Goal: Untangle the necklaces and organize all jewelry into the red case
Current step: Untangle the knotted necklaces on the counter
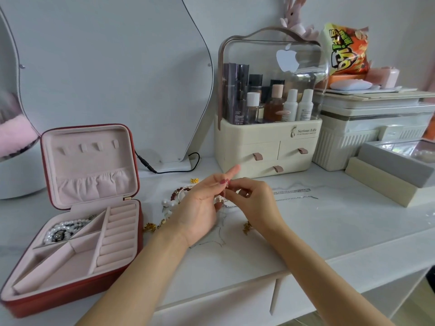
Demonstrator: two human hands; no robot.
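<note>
Here, at eight o'clock, we see the red case point(70, 278) lying open on the white table point(329, 231), a pearl strand point(63, 229) in its rear-left compartment. At the centre our left hand point(200, 208) and right hand point(254, 203) meet, thumbs and fingertips narrowly pinching one thin silver chain point(226, 191), the left index finger sticking straight up. More chains point(292, 194) lie loose toward three o'clock, and a beaded bracelet point(182, 190) sits just left of the hands.

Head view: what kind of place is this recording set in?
Most likely a home dressing table. A curvy mirror stands against the wall, a clear-lidded cosmetics organizer holds bottles, and an open red case sits among loose jewelry on the white tabletop.
</note>
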